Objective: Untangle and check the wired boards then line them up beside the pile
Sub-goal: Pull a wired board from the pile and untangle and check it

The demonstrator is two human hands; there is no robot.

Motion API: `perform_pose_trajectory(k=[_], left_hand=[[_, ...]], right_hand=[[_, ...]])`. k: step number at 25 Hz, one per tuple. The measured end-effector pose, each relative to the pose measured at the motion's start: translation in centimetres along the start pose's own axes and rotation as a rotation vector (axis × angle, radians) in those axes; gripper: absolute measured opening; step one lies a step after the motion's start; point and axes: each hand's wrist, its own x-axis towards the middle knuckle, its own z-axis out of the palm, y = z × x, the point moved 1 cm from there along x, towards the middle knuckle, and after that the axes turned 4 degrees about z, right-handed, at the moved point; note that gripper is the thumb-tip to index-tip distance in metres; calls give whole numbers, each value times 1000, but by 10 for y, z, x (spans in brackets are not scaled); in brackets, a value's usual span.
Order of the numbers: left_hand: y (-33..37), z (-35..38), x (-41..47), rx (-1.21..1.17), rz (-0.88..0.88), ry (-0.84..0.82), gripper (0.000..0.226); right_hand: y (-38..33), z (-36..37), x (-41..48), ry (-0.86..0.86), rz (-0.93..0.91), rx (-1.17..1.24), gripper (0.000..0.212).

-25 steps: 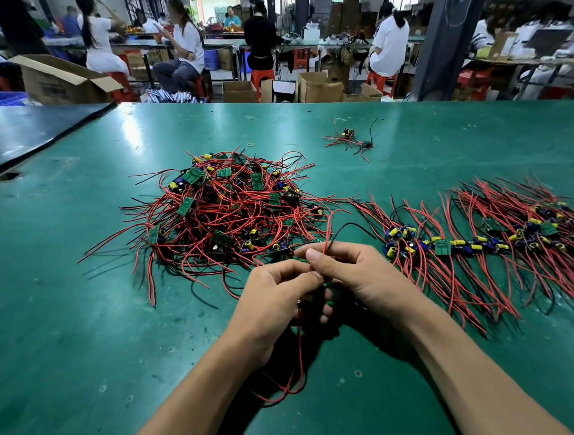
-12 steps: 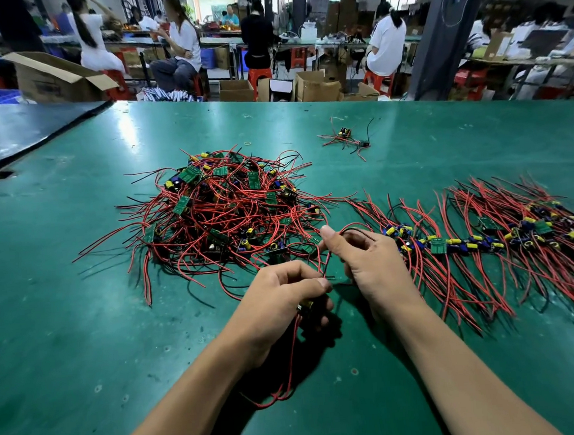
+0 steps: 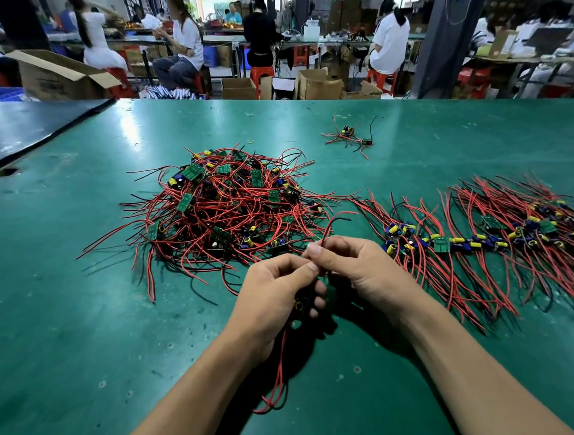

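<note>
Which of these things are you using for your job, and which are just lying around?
For the job: left hand, right hand, the wired board they hold, the tangled pile, the tidy row.

Just lying about: rubber band, lone far bundle, open cardboard box.

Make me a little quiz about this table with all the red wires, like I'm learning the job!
1. True or false: the tangled pile lies left of the lined-up row on the green table.
2. What does the left hand grip? A) a wired board B) a cardboard box C) a yellow ring
3. Fill the gap: the right hand pinches a ___ wire that rises from its fingertips.

Key: 1 true; 2 A; 3 red.
</note>
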Motion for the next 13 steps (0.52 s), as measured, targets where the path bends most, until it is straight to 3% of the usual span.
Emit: perform_pose_trajectory(k=[3,8,13], left_hand=[[1,1,1,8,-6,-10,17],[1,1,-2,87,59,13,18],[-1,4,-4,203,113,-43,17]], right_hand=[[-3,-4,-2,-53,-15,27,18],[-3,0,2,110,-106,-131,26],[-2,3,5,229,-56,-63,30]])
